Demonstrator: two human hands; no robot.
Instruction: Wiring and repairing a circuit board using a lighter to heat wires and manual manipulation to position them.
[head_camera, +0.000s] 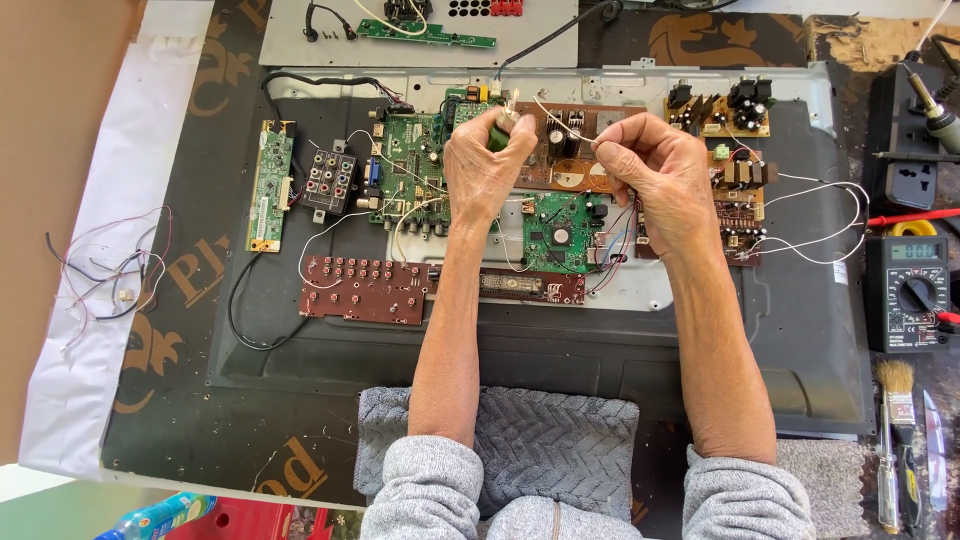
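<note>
Two bare hands meet over the far middle of the worktop, above the brown circuit board (560, 150). The left hand (487, 165) has its grip closed around a green-handled tool (498, 135), whose tip points right, towards the other hand. The right hand (655, 170) pinches a thin white wire (565, 122), whose length runs leftwards from the fingertips to the tool, so the right hand is nearer it.

Dark printed mat (180, 330), perhaps daylit
</note>
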